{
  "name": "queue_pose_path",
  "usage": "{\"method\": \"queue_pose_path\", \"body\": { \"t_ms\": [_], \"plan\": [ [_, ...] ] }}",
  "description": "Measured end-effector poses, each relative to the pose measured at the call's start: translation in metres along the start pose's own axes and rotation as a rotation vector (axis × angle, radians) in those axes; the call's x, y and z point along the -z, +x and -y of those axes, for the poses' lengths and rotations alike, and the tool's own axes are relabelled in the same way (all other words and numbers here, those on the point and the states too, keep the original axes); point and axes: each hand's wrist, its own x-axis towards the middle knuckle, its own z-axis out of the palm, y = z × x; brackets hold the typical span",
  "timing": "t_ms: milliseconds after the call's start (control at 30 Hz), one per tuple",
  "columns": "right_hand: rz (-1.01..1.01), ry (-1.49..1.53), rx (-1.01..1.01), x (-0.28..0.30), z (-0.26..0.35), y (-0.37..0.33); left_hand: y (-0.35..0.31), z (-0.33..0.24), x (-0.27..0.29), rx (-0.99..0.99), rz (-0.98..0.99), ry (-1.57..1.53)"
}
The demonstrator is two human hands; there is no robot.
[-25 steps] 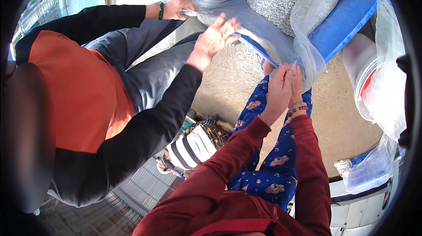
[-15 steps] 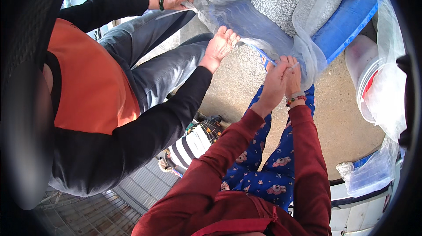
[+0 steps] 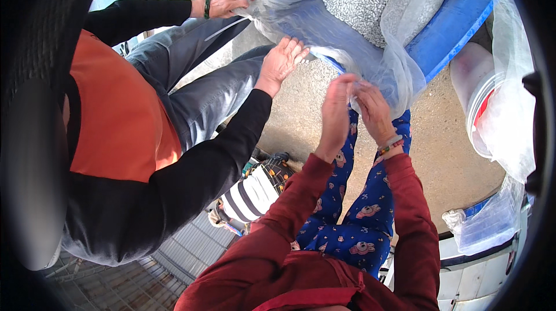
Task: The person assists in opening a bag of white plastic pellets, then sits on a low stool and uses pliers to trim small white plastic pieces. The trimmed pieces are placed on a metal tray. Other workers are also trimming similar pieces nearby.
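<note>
Sheer white netting (image 3: 397, 79) drapes over the near edge of a blue tub (image 3: 449, 35) filled with many small whitish oval pieces (image 3: 359, 6). My right hand (image 3: 375, 113), with bead bracelets at its wrist, has its bent fingers closed on the netting's near edge. Just left of it my left hand (image 3: 335, 115) is raised, its fingertips beside the netting; they are smeared by motion, so their grip is unclear. Farther left, another person's hand (image 3: 282, 64) rests near the net's edge, and that person's other hand (image 3: 230, 1) is on bunched netting.
The other person, in an orange and black top (image 3: 121, 114), is close on my left. A whitish bucket (image 3: 478, 99) lies tilted at right, with netting over its side. A striped black-and-white item (image 3: 250, 201) sits low between us. Concrete floor (image 3: 446, 137) surrounds my legs.
My hands have come apart from being pressed together at the netting; the left has shifted left and the right slightly down. The other person's near hand has moved slightly left.
</note>
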Motion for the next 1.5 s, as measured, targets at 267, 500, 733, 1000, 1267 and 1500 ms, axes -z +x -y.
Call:
{"method": "queue_pose_path", "body": {
  "t_ms": [267, 500, 733, 1000, 1267, 1500],
  "plan": [
    [-0.280, 0.286, -0.258, -0.006, 0.020, -0.028, 0.011, 0.038, 0.018, 1.008, 0.241, -0.268],
    [-0.452, 0.359, -0.448, -0.032, 0.042, -0.036, 0.021, 0.078, -0.004, 0.842, 0.239, -0.516],
    [-0.644, 0.318, -0.469, -0.043, 0.049, -0.031, 0.021, 0.080, -0.009, 0.949, 0.180, -0.591],
    [-0.474, 0.583, -0.690, -0.044, 0.040, -0.047, 0.015, 0.052, 0.064, 0.976, 0.376, 0.120],
    [-0.471, 0.488, -0.569, -0.067, 0.037, -0.047, 0.043, 0.072, 0.019, 0.624, 0.148, 0.200],
    [-0.696, 0.966, -0.707, -0.032, 0.023, -0.033, 0.045, 0.090, 0.010, 0.607, -0.073, -0.021]
  ]
}}
